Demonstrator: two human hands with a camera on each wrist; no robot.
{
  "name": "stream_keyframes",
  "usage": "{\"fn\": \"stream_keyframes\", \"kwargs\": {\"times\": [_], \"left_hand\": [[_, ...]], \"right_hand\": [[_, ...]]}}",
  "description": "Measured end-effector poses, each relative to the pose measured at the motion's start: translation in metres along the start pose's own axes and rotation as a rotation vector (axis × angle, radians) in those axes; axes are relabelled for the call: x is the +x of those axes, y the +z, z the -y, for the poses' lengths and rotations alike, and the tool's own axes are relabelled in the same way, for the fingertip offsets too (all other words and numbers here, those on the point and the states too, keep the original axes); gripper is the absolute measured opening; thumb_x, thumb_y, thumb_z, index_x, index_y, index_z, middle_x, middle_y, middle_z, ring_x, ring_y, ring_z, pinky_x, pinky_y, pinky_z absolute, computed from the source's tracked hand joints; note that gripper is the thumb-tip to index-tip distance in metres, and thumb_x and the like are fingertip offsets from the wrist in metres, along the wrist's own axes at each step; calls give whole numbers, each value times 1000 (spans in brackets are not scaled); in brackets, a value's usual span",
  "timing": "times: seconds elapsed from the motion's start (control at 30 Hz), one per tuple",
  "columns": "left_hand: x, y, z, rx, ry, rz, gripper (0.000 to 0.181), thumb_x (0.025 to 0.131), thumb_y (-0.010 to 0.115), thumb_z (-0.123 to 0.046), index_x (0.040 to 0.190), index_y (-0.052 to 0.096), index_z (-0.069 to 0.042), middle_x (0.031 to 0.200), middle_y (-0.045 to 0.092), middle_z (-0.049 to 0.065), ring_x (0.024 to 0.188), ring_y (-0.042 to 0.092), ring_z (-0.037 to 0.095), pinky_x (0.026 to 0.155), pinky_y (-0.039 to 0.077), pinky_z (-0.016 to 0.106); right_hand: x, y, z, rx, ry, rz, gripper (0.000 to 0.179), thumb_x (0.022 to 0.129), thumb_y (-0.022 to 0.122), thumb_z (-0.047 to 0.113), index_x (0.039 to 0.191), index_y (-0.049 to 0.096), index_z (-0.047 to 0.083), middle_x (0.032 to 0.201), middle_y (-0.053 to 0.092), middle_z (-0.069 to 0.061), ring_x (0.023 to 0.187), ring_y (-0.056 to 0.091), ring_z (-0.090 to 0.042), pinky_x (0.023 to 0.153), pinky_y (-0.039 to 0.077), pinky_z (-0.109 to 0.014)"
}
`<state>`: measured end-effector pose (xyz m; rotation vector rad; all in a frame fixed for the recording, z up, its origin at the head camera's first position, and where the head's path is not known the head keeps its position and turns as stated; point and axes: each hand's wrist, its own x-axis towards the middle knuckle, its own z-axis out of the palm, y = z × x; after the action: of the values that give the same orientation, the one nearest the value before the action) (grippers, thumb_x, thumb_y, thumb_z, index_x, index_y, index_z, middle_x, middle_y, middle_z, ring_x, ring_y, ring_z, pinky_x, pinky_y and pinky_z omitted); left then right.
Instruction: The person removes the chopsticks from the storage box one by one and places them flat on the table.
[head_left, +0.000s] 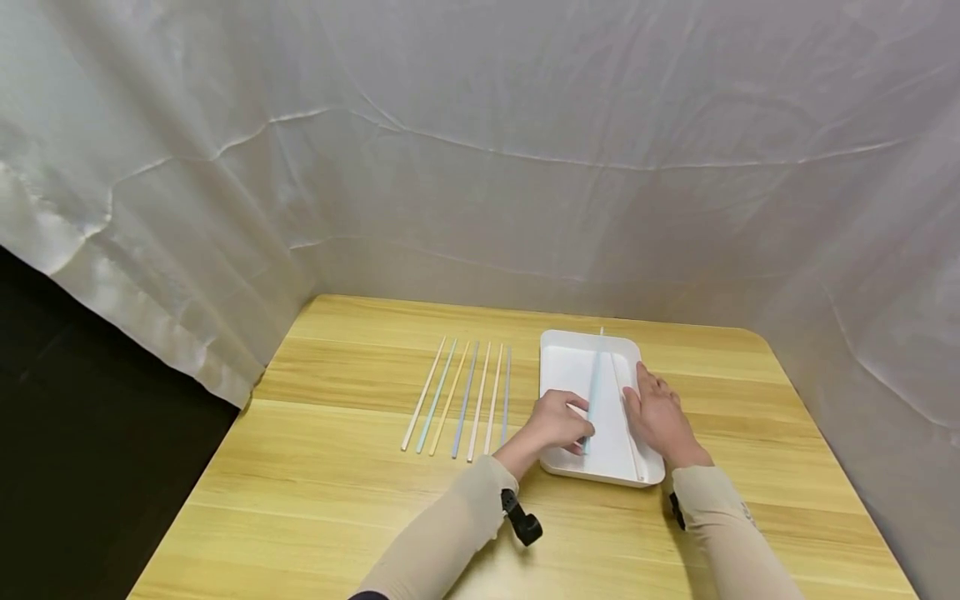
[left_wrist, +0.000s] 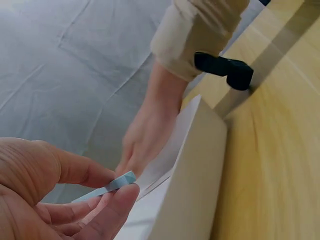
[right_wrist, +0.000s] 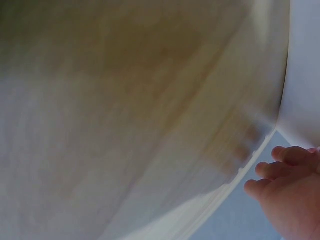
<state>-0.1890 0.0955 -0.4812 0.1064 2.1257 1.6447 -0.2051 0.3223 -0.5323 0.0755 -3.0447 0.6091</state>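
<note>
A white tray (head_left: 555, 467) lies on the table, with my hands at either side of it. Over its inside, my left hand (head_left: 557, 421) pinches a light blue chopstick (head_left: 596, 387) near its lower end. The left wrist view shows the squared tip of that chopstick (left_wrist: 120, 182) between thumb and finger. Inside the tray a pale chopstick (head_left: 626, 408) lies slanted along the right part. At the tray's right wall, my right hand (head_left: 662, 417) rests with its fingers extended. Those fingers (right_wrist: 287, 172) look fairly straight in the right wrist view.
Left of the tray, several chopsticks lie side by side on the wooden table, among them a yellow one (head_left: 450, 398) and a blue one (head_left: 465, 400). A pale curtain (head_left: 480, 208) hangs behind the table and along its sides.
</note>
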Motion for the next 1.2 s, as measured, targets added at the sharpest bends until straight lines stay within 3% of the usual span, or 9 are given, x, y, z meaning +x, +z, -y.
{"fn": "stream_keyframes", "kwargs": {"times": [0.3, 0.5, 0.67, 0.97, 1.2], "left_hand": [[-3, -35, 3, -38, 21, -23, 43, 88, 73, 3, 131, 67, 1, 90, 72, 7, 78, 76, 28, 56, 66, 27], [-4, -56, 8, -35, 40, -57, 46, 87, 71, 3, 133, 68, 0, 94, 75, 9, 67, 70, 20, 66, 69, 36], [-9, -78, 15, -24, 64, -62, 48, 87, 68, 4, 135, 67, 1, 102, 78, 19, 60, 66, 16, 73, 69, 46], [-15, -117, 30, 94, 93, -117, 46, 90, 68, 2, 136, 68, -2, 100, 75, 16, 57, 64, 15, 65, 68, 40], [-21, -137, 41, 153, 90, -162, 43, 92, 68, 1, 135, 68, 0, 92, 75, 15, 53, 61, 12, 57, 65, 31]], "right_hand": [[0, 0, -3, 3, -2, 5, 69, 116, 27, 36, 164, 11, -11, 164, 24, -41, 150, 23, -62, 126, 18, -75], [0, -1, -4, 12, 10, 14, 70, 115, 27, 38, 164, 10, -10, 165, 23, -40, 151, 21, -62, 127, 16, -74], [-1, 0, -3, 11, 11, 24, 72, 115, 25, 40, 164, 9, -10, 165, 22, -40, 152, 21, -62, 127, 15, -74], [0, 0, -3, 13, 14, 29, 72, 115, 24, 41, 164, 8, -10, 166, 20, -40, 152, 19, -62, 127, 14, -74], [0, -1, -4, 13, 12, 33, 72, 116, 25, 40, 164, 8, -10, 165, 21, -41, 152, 20, -63, 128, 14, -74]]}}
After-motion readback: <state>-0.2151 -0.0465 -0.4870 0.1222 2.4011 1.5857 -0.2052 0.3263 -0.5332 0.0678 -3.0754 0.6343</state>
